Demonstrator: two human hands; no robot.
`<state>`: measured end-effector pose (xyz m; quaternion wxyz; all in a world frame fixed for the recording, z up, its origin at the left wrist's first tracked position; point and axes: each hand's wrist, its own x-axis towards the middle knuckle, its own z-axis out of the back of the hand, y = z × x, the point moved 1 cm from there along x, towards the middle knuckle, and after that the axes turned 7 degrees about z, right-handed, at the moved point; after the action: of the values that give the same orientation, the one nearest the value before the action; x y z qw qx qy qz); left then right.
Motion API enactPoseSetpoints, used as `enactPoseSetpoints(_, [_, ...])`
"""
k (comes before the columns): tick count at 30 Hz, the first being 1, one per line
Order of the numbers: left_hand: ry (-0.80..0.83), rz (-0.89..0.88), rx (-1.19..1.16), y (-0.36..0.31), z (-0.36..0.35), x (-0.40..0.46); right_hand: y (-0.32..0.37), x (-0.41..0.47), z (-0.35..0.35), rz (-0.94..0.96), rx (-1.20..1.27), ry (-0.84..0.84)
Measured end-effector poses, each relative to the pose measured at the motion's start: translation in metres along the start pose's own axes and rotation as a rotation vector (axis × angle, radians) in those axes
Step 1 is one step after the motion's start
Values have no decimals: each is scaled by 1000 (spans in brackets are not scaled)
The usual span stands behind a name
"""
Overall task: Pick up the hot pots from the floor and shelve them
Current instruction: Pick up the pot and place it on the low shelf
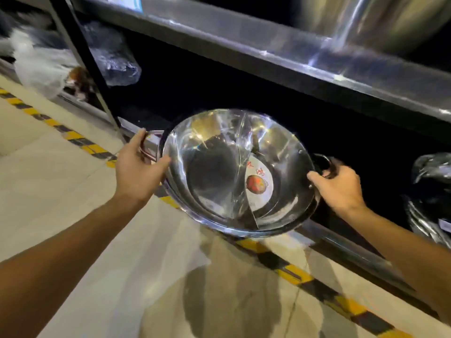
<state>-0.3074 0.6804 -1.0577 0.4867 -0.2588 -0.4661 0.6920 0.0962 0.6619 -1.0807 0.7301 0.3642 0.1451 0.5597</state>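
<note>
A wide, shiny steel hot pot with a curved divider down its middle and a round paper label inside hangs in the air at the mouth of the dark lower shelf. My left hand grips its left loop handle and rim. My right hand holds the right loop handle. The pot tilts slightly, its far half over the shelf's front rail. More stacked pots wrapped in plastic sit on the same shelf to the right.
A steel upper shelf runs overhead with a large steel vessel on it. A shelf upright stands at left, with plastic-wrapped goods behind it. Yellow-black tape lines the pale floor along the rack.
</note>
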Motion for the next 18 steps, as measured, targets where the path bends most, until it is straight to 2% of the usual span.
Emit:
enactPoseSetpoints(4, [65,-25,132,4,-7,11,-1,23,22,-110,-152,170])
enactPoseSetpoints(6, [95,5,99,-1,-7,11,4,21,32,-173,-138,205])
enactPoseSetpoints(11, [25,73,-26,-9,-23,-8,-4,7,38,-256,98,116])
enactPoseSetpoints(16, [17,76,-79,-17,-41,-18,-12,13,44,-289,386,11])
enactPoseSetpoints(18, [58,92,-143,-27,-50,-21,-13,12,48,-269,461,30])
